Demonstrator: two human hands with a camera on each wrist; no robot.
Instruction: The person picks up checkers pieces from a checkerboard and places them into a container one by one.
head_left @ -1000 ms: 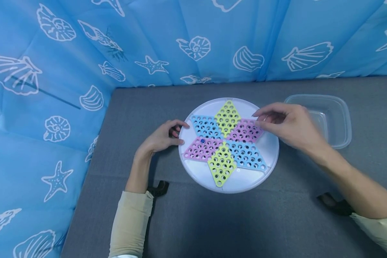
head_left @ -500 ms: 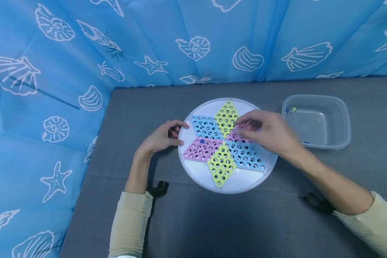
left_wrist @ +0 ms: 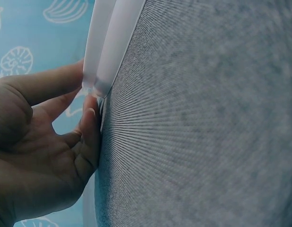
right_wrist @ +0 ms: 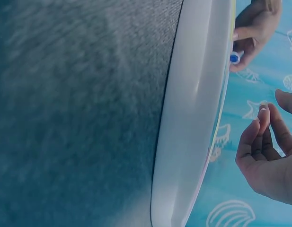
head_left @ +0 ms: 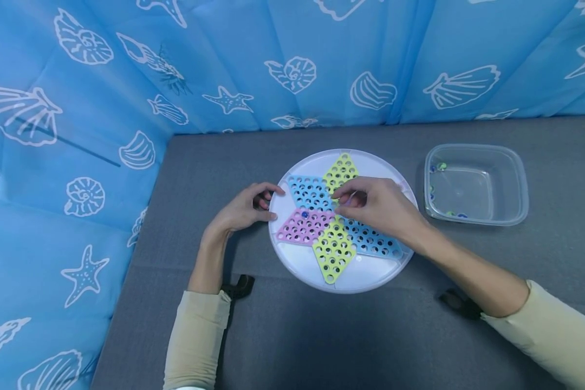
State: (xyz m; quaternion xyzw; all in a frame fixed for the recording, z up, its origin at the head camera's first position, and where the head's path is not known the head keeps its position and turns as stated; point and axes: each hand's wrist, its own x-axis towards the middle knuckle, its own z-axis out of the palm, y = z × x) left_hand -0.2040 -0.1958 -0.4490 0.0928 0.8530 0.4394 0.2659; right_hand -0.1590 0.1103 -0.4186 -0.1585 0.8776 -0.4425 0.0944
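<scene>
A round white Chinese checkers board (head_left: 365, 273) lies on the table, its star of yellow, blue and pink pieces full of holes. One blue marble (head_left: 305, 215) sits on the left pink piece. My left hand (head_left: 246, 207) holds the board's left rim, thumb and fingers against the edge; the left wrist view shows this rim (left_wrist: 101, 52) close up. Over the board's middle hovers my right hand (head_left: 377, 208), fingers bent and tips near the star's centre, covering the right pink piece. In the right wrist view those fingertips converge; whether a marble is between them cannot be seen.
A clear plastic container (head_left: 504, 216) stands to the right of the board, with several small marbles (head_left: 441, 167) along its left side and near edge. Grey cloth (head_left: 214, 157) covers the table. A blue curtain (head_left: 214, 65) with white seashells hangs behind and to the left.
My right hand has moved left from above the board's right edge to its centre, uncovering the container and the marbles inside. The left hand and the board have stayed in place.
</scene>
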